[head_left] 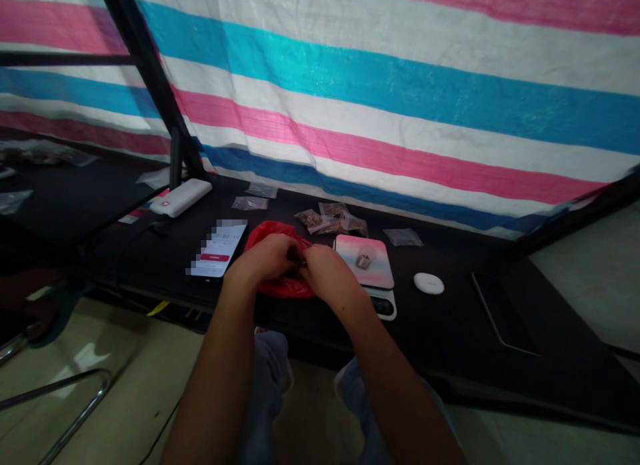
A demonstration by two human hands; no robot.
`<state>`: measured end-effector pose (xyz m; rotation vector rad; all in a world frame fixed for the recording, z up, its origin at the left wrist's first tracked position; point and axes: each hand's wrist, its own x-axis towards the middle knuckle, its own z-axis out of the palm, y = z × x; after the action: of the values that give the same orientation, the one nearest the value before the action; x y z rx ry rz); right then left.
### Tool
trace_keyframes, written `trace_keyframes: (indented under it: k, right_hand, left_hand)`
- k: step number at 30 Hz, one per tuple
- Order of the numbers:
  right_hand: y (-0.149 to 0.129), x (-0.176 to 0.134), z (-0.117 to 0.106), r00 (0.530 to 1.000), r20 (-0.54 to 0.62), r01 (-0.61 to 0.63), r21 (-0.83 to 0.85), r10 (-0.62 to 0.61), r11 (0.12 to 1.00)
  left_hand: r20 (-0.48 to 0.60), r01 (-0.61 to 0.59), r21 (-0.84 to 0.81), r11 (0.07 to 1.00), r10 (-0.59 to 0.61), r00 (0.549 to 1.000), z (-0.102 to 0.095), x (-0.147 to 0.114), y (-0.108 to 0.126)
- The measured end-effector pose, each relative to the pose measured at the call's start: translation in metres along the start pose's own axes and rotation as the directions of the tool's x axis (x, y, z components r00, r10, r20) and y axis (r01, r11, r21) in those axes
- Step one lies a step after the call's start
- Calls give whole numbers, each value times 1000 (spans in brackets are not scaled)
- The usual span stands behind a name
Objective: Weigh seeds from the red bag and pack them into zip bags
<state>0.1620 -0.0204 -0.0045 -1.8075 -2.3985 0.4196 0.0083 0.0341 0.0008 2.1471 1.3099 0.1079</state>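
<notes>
Both hands meet over a red plastic bag (285,289) on the black table. My left hand (270,255) is closed, its fingers curled inward over the bag. From the other side my right hand (325,268) comes in, closed too, its fingertips close to those of the left. Something small and dark shows between the fingers, too unclear to name. Just right of my right hand is a kitchen scale (383,273) with a pink and pale blue top, and on it a small metal cup (363,261). Behind the hands lie several small clear bags of brown bits (330,219).
A lit phone (220,248) lies on the left, with a white power bank (183,197) behind it. Flat clear bags (250,203) lie near the striped sheet (375,131). On the right are a white rounded case (429,283) and a dark tablet (503,311).
</notes>
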Motion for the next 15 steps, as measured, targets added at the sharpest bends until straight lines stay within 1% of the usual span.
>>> trace_keyframes:
  k: [5,8,12,15]
  right_hand:
    - [-4,-2,-11,999,27,-39,16,38,999]
    - [-6,-4,-15,997,31,-70,33,69,997]
    - [-3,-5,-15,998,6,-67,62,67,996]
    - [4,-5,-13,999,-37,-33,117,38,993]
  left_hand:
    - [-60,-66,52,996,69,996,-3,-1,0]
    - [-64,-72,75,995,77,995,-5,-2,2]
    - [-49,-49,87,995,53,997,-6,-3,3]
    - [-47,-58,103,993,63,997,-6,-3,1]
